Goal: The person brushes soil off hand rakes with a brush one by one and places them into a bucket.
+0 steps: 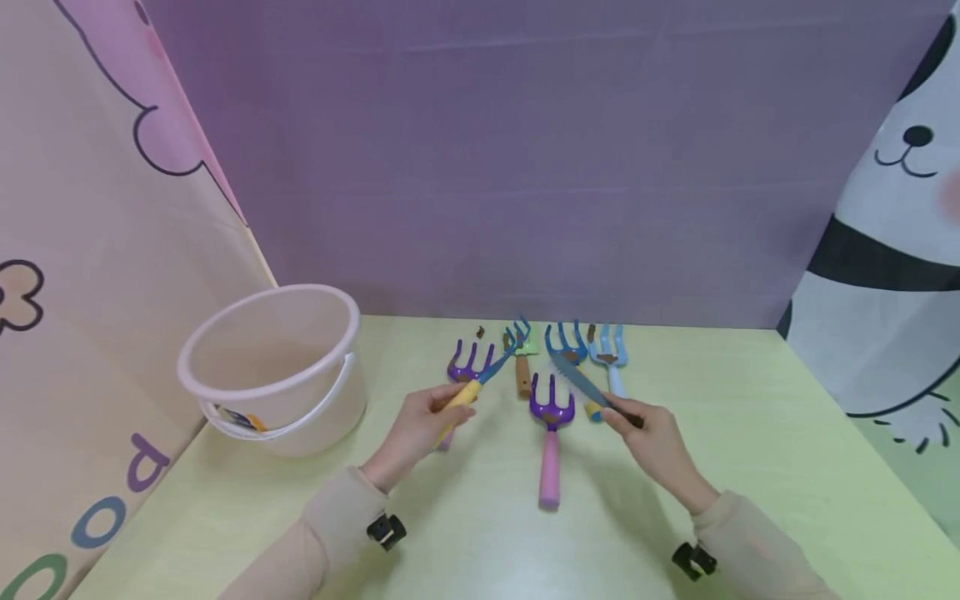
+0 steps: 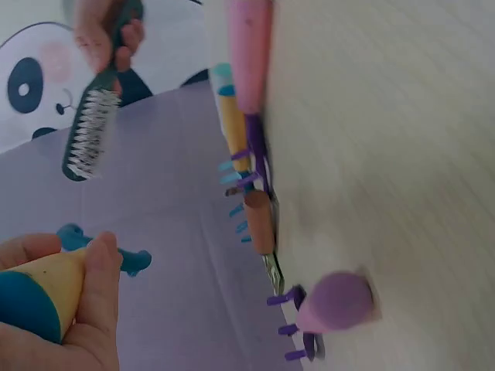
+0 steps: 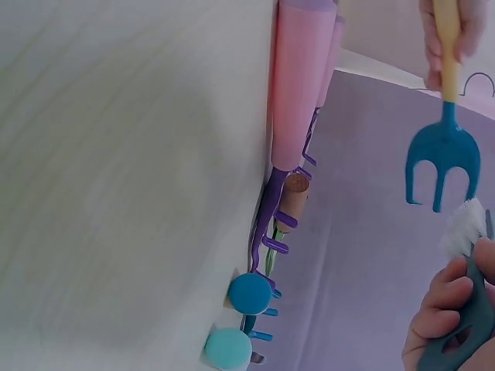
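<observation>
Bucket [image 1: 303, 435]: head, not left wrist | left fingers [image 2: 98, 294] grip blue fork [image 3: 447, 145] | right fingers [image 3: 447, 295] grip brush [image 2: 90, 130]

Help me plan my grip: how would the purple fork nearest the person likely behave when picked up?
The purple fork is probably stiff: its tines stand apart without sagging. Its rounded pink handle could roll slightly if nudged, though the wide head should limit that. The brown smudge on the head may flake off when lifted.

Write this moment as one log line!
left hand: holds yellow-handled fork; right hand: holds brush; purple forks: on table; bucket: at left
</observation>
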`<act>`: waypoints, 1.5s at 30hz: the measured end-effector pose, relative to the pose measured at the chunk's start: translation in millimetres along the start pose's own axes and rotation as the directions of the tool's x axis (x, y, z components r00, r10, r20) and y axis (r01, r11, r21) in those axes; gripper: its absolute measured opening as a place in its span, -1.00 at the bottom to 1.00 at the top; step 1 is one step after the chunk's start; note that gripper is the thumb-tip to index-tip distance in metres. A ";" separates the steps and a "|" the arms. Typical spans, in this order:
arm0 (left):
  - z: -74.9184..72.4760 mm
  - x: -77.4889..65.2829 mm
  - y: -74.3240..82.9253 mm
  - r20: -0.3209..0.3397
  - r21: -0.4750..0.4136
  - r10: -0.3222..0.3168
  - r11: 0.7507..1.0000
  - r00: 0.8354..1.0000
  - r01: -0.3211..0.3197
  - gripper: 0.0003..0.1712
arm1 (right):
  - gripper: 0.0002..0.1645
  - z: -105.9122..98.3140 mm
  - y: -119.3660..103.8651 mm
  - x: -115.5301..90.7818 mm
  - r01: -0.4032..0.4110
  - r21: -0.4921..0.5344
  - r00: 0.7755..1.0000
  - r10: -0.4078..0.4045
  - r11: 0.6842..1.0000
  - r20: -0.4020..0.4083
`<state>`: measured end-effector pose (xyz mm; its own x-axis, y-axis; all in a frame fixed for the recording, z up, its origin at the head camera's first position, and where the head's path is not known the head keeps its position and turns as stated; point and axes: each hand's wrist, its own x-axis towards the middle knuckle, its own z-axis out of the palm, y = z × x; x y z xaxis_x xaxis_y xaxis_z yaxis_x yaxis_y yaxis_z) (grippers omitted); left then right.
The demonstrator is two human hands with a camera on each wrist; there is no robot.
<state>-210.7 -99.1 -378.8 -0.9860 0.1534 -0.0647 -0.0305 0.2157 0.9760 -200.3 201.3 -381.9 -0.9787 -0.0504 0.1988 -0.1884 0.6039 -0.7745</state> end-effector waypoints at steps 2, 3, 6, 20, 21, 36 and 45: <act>-1.2 -1.5 -2.1 0.006 0.102 0.049 0.994 0.999 -0.049 -0.50 | -0.56 -1.8 0.9 0.5 -0.018 0.005 1.000 0.018 1.000 0.005; -1.8 -2.2 -3.1 0.012 0.144 0.070 0.987 0.998 -0.071 -0.50 | -0.56 -2.7 1.4 0.6 -0.026 0.007 1.000 0.026 1.000 0.007; -3.0 -4.8 -4.5 0.025 0.231 0.115 0.966 0.993 -0.118 -0.49 | -0.56 -5.0 1.6 -0.1 -0.041 0.021 0.999 0.041 0.999 0.010; -32.9 -28.4 36.2 0.044 0.643 0.392 0.692 0.919 -0.327 -0.52 | -0.55 -11.7 0.8 -0.1 -0.080 0.016 0.996 0.079 0.997 0.028; -39.4 -31.4 43.4 0.047 0.668 0.416 0.663 0.908 -0.338 -0.52 | -0.55 -12.0 1.0 -0.1 -0.083 0.014 0.996 0.083 0.996 0.033; -181.7 -70.6 155.9 0.224 0.929 0.469 0.162 0.854 -0.332 -0.67 | -0.53 -14.7 -1.1 4.7 -0.099 0.021 0.992 0.098 0.995 0.075; -233.8 -34.5 167.7 0.178 0.970 -0.104 0.189 0.979 -0.156 -0.82 | -0.52 -15.8 1.7 4.0 -0.101 0.026 0.992 0.099 0.995 0.080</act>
<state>-220.0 -293.7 -164.2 -0.9326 0.2990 -0.2020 0.3067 0.9518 -0.0072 -203.3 214.7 -373.0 -0.9959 -0.0540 0.0723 -0.0903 0.5853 -0.8058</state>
